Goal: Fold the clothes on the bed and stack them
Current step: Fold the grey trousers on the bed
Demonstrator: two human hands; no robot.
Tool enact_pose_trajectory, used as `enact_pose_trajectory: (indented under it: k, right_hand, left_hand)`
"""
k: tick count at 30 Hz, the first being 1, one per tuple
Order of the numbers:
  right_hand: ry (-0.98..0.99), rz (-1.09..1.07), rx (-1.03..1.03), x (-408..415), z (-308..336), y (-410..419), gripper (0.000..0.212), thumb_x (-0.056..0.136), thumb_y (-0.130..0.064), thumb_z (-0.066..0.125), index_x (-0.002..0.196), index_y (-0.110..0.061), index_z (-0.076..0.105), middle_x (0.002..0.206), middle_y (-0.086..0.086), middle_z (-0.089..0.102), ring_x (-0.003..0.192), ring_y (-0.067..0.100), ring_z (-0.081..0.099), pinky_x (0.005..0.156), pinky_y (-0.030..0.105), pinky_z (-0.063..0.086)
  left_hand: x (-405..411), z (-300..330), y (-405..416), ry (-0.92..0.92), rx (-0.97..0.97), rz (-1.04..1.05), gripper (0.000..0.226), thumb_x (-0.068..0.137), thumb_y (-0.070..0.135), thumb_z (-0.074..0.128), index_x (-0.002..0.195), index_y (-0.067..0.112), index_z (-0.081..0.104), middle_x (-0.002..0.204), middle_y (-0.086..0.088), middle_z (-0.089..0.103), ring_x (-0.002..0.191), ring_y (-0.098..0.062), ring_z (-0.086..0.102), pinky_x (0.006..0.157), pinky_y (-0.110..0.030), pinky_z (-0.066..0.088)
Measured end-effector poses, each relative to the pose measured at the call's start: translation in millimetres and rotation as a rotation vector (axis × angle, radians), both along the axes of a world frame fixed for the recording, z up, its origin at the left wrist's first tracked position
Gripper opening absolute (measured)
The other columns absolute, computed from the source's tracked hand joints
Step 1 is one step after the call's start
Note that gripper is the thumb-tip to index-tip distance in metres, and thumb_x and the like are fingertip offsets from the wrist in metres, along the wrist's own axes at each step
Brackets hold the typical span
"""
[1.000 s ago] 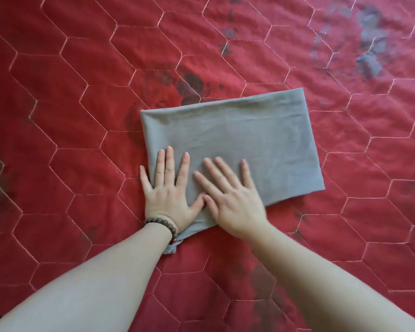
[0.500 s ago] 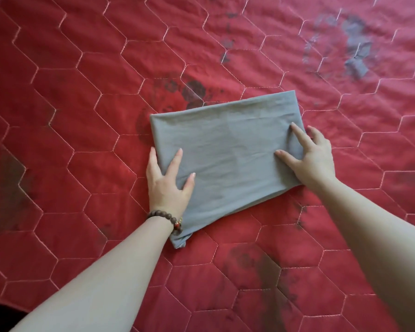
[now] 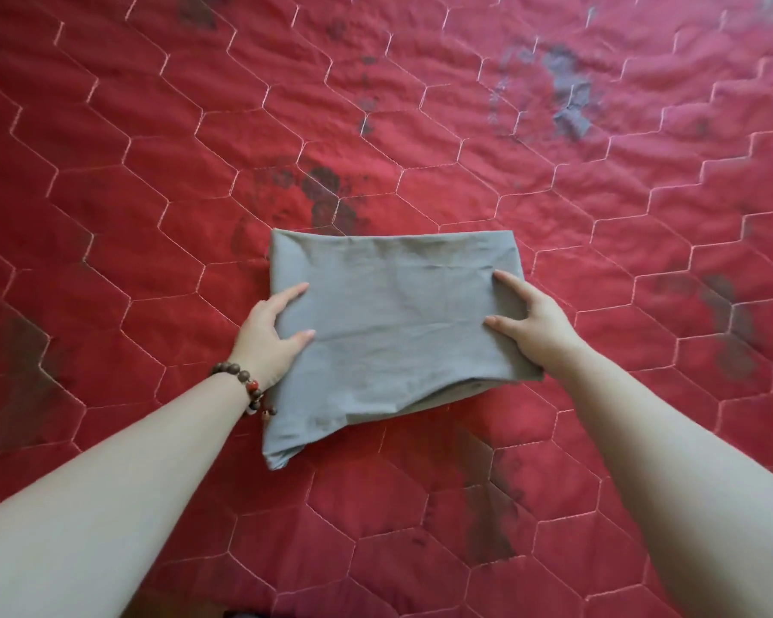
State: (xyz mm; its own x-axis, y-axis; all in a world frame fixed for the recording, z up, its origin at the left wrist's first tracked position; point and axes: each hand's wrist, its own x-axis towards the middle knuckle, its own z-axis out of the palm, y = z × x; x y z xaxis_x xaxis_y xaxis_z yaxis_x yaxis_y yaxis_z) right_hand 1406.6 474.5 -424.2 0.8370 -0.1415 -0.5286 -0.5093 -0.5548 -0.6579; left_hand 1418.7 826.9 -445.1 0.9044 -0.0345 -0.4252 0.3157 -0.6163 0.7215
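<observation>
Garment: a grey folded cloth (image 3: 393,323) lies flat on the red quilted bed (image 3: 108,194), a rough rectangle whose long axis runs left to right across the view; its near left corner trails toward the person in a loose tail

Left hand: the left hand (image 3: 271,334) sits at the cloth's left edge, thumb and one finger on top of the fabric, the other fingers out of sight and seemingly tucked beneath the edge, so it pinches that side; a bead bracelet (image 3: 246,385) rings the wrist just short of the cloth

Right hand: the right hand (image 3: 527,323) sits at the cloth's right edge, thumb and forefinger spread on top, the remaining fingers hidden beyond the edge; it appears to clasp that side, though whether they curl under cannot be told

Key relation: the cloth lies between the two hands, each on one short end, so the long axis runs from hand to hand; both hands are equally close, neither has further to reach

Step in hand: judged from the two-sided hold, the folding of this piece looks finished and it is ready to be picked up and carried to a stack

Stack: no other clothes and no pile show beside the cloth

Risk: the loose tail at the near left corner may sag open once the cloth leaves the bed
</observation>
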Motion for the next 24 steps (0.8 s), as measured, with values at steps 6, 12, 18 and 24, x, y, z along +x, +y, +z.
enact_pose_trajectory:
  k: [6,12,18,24]
  right_hand:
    - [0.004,-0.157,0.032,-82,75,4,0.067,0.083,-0.006,0.070,0.142,-0.028,0.046,0.140,-0.003,0.050,0.127,0.011,0.045,0.108,0.023,0.031]
    - [-0.063,-0.379,0.004,-185,194,-45,0.065,0.084,-0.001,0.067,0.142,-0.020,0.046,0.140,-0.002,0.050,0.128,0.011,0.047,0.107,0.017,0.029]
    - [-0.089,-0.587,-0.078,-310,269,-143,0.062,0.086,-0.001,0.066,0.141,-0.021,0.047,0.137,0.003,0.053,0.121,0.011,0.049,0.105,0.019,0.034]
    - [-0.080,-0.673,-0.126,-420,271,-292,0.061,0.088,-0.006,0.066,0.141,-0.029,0.047,0.136,0.001,0.053,0.122,0.013,0.050,0.104,0.024,0.036]
  left_hand:
    - [-24,77,-13,-0.038,0.037,-0.147,0.064,0.078,0.006,0.075,0.136,0.024,0.053,0.126,-0.003,0.051,0.110,-0.006,0.046,0.101,-0.016,0.028]
    - [-56,182,-88,-0.056,-0.026,-0.352,0.065,0.080,0.007,0.073,0.138,0.026,0.051,0.126,-0.004,0.050,0.111,-0.010,0.047,0.101,-0.019,0.030]
    - [-123,248,-225,-0.062,-0.079,-0.574,0.067,0.081,0.009,0.071,0.141,0.028,0.046,0.129,-0.006,0.049,0.118,-0.016,0.048,0.101,-0.020,0.030]
    - [-209,242,-388,-0.068,-0.086,-0.704,0.069,0.081,0.014,0.073,0.141,0.032,0.045,0.128,-0.005,0.051,0.120,-0.017,0.049,0.099,-0.019,0.030]
